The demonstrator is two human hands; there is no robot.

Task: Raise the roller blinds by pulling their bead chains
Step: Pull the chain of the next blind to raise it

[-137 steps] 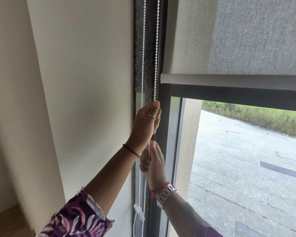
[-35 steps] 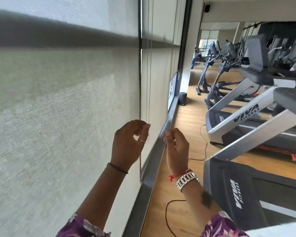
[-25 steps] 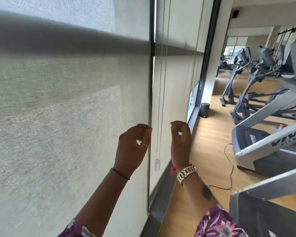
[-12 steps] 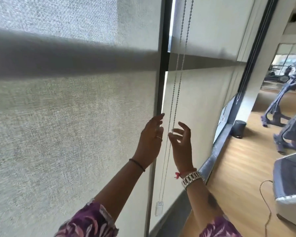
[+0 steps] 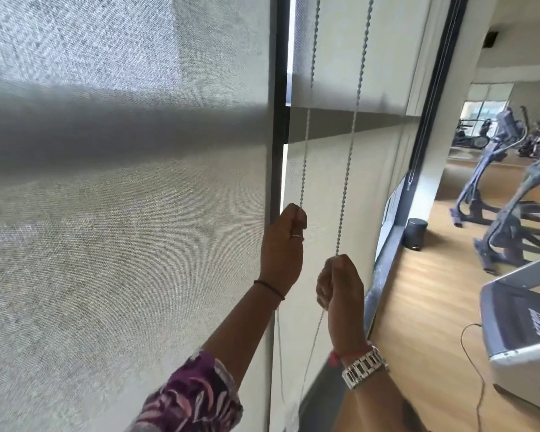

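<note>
- Hanging in the centre of the frame: bead chain, two strands. Left strand (image 5: pixel 304 157) and right strand (image 5: pixel 349 151) both run from the top edge down in front of the further roller blind (image 5: pixel 334 188); both pass on below the hands toward the bottom edge, where the loop's end is blurred.
- Left hand (image 5: pixel 282 247), centre of frame, the higher of the two: fingers curled, pinching the left strand at its top knuckle. Ring and dark wrist band visible.
- Right hand (image 5: pixel 340 288), just below and to the right: fingers closed around the right strand, which enters the fist from above. Metal watch (image 5: pixel 365 367) and red thread at the wrist.
- Near roller blind (image 5: pixel 122 213), filling the left half of the frame, fully lowered; dark window frame (image 5: pixel 276 120) between the two blinds.
- Risk, judged: each hand holds an opposite side of one loop. Pulling both down together would lock the chain, strain the clutch overhead, or snap a bead link.
- Risk, judged: drawing the wrong strand would lower rather than raise the fabric.
- Risk, judged: a pull angled away from the window could derail the chain or wind the fabric crooked.
- Surroundings, right of frame: wooden floor (image 5: pixel 418 307), small dark bin (image 5: pixel 416 233), exercise machines (image 5: pixel 512 188), treadmill (image 5: pixel 521 325) with trailing cable.
</note>
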